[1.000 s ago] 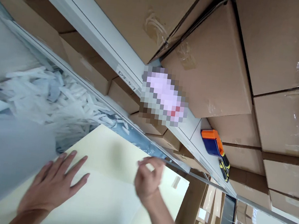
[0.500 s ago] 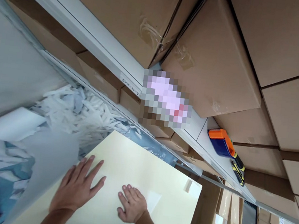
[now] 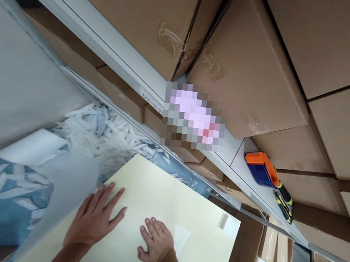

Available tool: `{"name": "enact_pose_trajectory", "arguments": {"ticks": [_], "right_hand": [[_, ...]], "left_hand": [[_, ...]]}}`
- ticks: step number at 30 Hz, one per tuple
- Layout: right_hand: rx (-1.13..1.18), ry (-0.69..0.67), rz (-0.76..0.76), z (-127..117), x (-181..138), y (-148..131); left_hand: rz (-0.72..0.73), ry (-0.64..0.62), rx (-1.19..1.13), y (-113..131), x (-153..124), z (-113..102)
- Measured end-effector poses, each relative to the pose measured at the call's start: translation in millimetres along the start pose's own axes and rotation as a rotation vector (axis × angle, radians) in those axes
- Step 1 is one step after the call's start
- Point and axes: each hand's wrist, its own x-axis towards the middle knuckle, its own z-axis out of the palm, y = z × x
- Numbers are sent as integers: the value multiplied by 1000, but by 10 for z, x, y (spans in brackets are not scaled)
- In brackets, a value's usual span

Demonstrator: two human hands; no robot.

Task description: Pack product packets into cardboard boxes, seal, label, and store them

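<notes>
A large cream-coloured smooth board (image 3: 158,188) lies in front of me. My left hand (image 3: 97,215) rests flat on its left part, palm down, with the fingers stretched out and the thumb apart. To the right, my right hand (image 3: 158,241) is also laid on the board, its fingers extended and slightly spread. Neither hand holds anything. Beside my right hand is a pale, bright rectangular patch (image 3: 181,239); I cannot tell whether it is a sticker or a reflection. A small white label (image 3: 231,227) sits at the board's right corner. Along the left edge, a whitish sheet (image 3: 73,182) hangs out.
White paper strips (image 3: 111,133) litter the floor beyond the board. Stacked cardboard boxes (image 3: 252,72) fill a white shelf (image 3: 223,152), which also holds an orange-and-blue tape dispenser (image 3: 261,169) and a yellow-and-black cutter (image 3: 283,207). A blurred-out item (image 3: 194,114) lies there too.
The view has shifted slightly, and a dark, thin object now shows at the left edge. Both hands keep about the same place and pose on the board.
</notes>
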Motion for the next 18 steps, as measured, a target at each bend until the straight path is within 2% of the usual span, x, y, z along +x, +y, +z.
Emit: {"name": "enact_pose_trajectory", "arguments": {"ticks": [8,18], "right_hand": [[13,-33,5,44,-75,3],[36,1,9,12,-49,-18]], "left_hand": [[-21,-43,21,-6,-22,5],[14,-37,59,-22,-21,0]]}}
